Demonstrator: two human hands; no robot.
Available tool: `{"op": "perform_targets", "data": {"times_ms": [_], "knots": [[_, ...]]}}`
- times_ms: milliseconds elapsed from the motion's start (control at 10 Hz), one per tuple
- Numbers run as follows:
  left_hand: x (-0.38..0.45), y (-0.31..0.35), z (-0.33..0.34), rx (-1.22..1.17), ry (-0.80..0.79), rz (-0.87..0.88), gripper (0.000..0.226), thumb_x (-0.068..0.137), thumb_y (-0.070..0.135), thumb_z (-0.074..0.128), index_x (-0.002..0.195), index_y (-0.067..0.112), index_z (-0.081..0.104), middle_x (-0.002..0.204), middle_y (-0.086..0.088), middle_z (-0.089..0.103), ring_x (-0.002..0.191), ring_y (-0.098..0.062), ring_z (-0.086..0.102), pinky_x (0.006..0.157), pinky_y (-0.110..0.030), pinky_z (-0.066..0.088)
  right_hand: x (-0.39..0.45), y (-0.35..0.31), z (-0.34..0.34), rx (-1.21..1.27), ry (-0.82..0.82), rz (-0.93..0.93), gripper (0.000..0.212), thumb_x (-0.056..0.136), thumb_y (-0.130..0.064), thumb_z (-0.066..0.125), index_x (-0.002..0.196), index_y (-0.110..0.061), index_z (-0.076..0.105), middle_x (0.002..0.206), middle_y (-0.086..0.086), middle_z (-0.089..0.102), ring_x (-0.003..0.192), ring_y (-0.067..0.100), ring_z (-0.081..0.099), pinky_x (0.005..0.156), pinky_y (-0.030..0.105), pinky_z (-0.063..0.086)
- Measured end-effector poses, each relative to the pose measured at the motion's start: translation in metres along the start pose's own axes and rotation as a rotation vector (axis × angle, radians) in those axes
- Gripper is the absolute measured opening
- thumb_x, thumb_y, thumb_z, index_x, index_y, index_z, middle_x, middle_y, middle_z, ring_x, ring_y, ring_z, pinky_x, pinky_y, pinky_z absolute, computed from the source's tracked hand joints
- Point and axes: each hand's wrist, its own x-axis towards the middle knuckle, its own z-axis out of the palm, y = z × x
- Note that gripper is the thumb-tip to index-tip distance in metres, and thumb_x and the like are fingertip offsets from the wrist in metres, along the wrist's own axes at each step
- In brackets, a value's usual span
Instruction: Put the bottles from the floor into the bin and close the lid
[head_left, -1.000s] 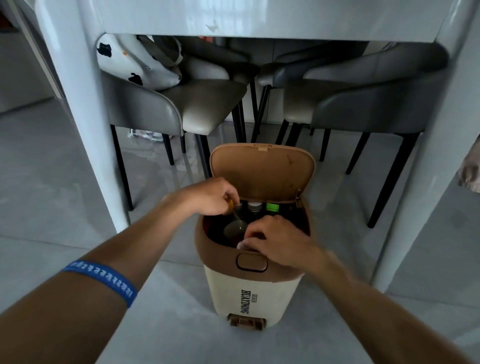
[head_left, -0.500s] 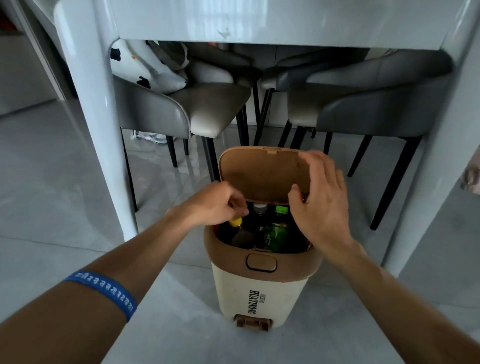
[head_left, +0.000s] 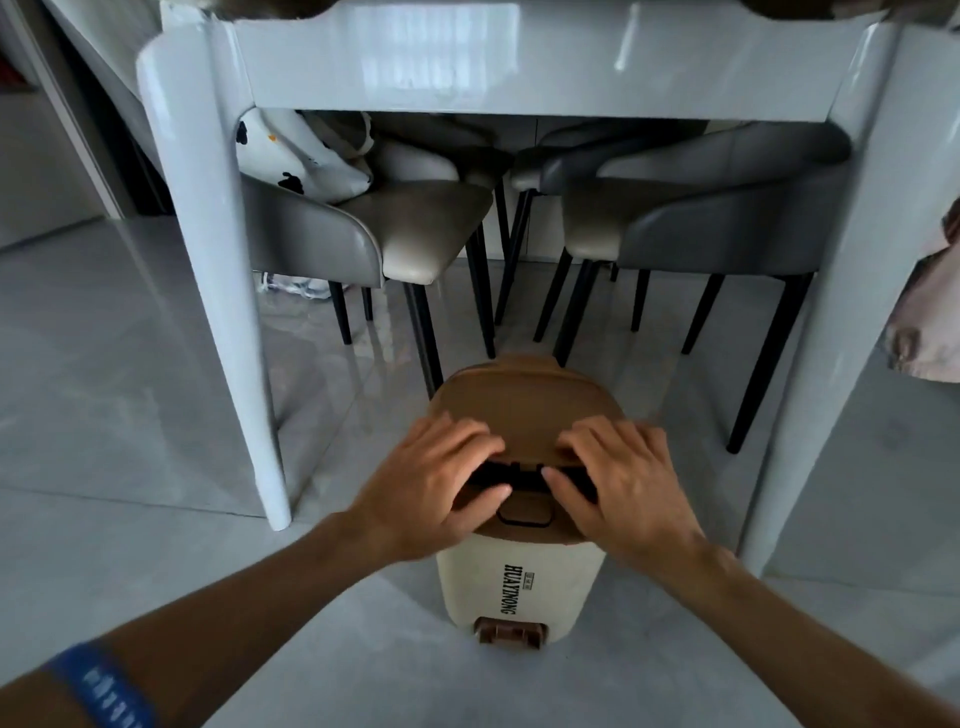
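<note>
Left hand (head_left: 439, 486) is lying palm-down, fingers spread, gripping nothing, pressing the front left of the lid (head_left: 524, 402). The lid is tilting low over the bin (head_left: 519, 577), a dark slit showing along its front edge, so it is not yet latching. Right hand (head_left: 621, 488) is mirroring it on the front right, likewise flat and empty. Both hands are sitting equally near, directly above the front rim; closing probably calls for pressing straight down. Bottles are out of sight, presumably inside; none is lying on the visible floor (head_left: 130, 415).
</note>
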Motion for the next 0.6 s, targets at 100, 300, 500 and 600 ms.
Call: {"op": "perform_targets", "data": {"times_ms": [100,300,500,600], "knots": [[-0.015,-0.004,0.010,0.022,-0.063,0.010,0.042,0.091,0.046,0.053,0.112,0.013,0.066,0.109,-0.002,0.066,0.096,-0.017,0.058,0.088,-0.034,0.048,-0.018,0.003,0.009,-0.021,-0.082,-0.032,0.035,0.089,-0.051,0.050,0.098,-0.021,0.064,0.103,-0.003,0.063,0.087,0.023,0.059,0.083,0.039,0.039],[-0.022,0.006,0.016,0.015,-0.039,-0.033,0.042,0.088,0.046,0.054,0.105,0.011,0.070,0.099,-0.002,0.067,0.086,-0.017,0.057,0.080,-0.027,0.043,-0.023,-0.003,0.007,-0.006,-0.115,-0.001,0.038,0.088,-0.055,0.051,0.101,-0.022,0.067,0.105,-0.005,0.064,0.087,0.021,0.061,0.083,0.040,0.044],[-0.017,0.008,0.008,-0.009,-0.131,-0.055,0.043,0.090,0.049,0.051,0.106,0.013,0.069,0.099,0.000,0.066,0.086,-0.014,0.055,0.078,-0.029,0.048,-0.018,-0.006,0.000,0.087,-0.178,0.056,0.032,0.087,-0.049,0.050,0.094,-0.025,0.070,0.099,-0.012,0.067,0.085,0.014,0.064,0.084,0.041,0.047],[0.000,0.002,-0.015,0.007,-0.364,-0.033,0.045,0.093,0.050,0.049,0.125,0.022,0.062,0.126,0.004,0.059,0.111,-0.012,0.053,0.098,-0.036,0.046,0.001,-0.001,-0.027,0.241,-0.343,0.096,0.019,0.088,-0.038,0.053,0.085,-0.033,0.072,0.090,-0.021,0.068,0.077,0.001,0.064,0.083,0.025,0.050]]}}
